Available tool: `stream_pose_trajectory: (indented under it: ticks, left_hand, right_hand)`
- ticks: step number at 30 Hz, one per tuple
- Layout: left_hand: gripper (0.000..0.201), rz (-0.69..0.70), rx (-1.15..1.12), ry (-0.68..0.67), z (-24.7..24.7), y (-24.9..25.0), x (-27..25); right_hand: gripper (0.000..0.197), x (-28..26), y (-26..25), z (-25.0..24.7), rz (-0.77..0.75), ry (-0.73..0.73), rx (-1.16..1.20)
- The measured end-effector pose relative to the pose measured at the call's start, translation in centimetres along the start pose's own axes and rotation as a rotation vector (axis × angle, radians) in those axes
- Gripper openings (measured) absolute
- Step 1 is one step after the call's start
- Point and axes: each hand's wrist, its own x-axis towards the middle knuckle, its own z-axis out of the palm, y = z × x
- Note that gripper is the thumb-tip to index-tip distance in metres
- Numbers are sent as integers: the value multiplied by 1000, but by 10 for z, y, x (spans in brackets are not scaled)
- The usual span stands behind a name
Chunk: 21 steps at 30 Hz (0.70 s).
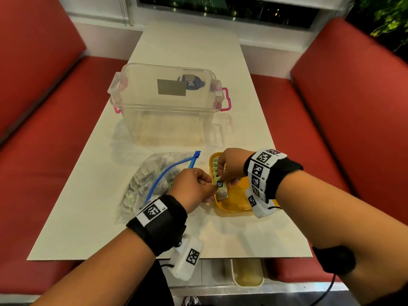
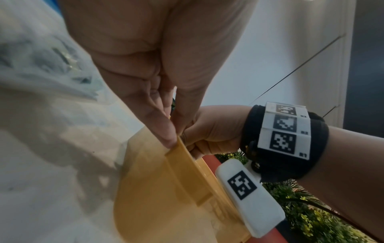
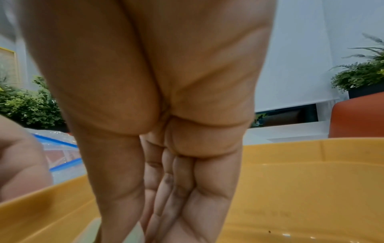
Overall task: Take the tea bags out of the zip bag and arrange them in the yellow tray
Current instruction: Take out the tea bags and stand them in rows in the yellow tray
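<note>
A tea bag with a black tag hangs over the near left part of the yellow tray. My right hand pinches its tag from above with fingers pointing down. At the bag's left edge, my left hand pinches it with curled fingers. In the left wrist view the left fingertips meet at the tray's rim, and the tea bag is hidden there. Several tea bags stand at the tray's far end. The clear zip bag with a blue zip lies left of the tray, holding more tea bags.
A clear plastic box with pink latches stands behind the bag and tray on the white table. Red benches flank the table. The table's near edge lies just under my wrists.
</note>
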Motion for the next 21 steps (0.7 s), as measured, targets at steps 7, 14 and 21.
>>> stream_pose_trajectory:
  ticks: [7,14,21]
  left_hand:
    - [17,25,41,24,0,3,-5]
    - [10,225,150,128,-30,27,-37]
    - [5,349,613,341,-92,1,-67]
  right_hand:
    - [24,-23,1,-14,-35,129,-25]
    - [12,-58,-11,-31,-205,260,125]
    - [11,-58,-50,7,-433,239,57]
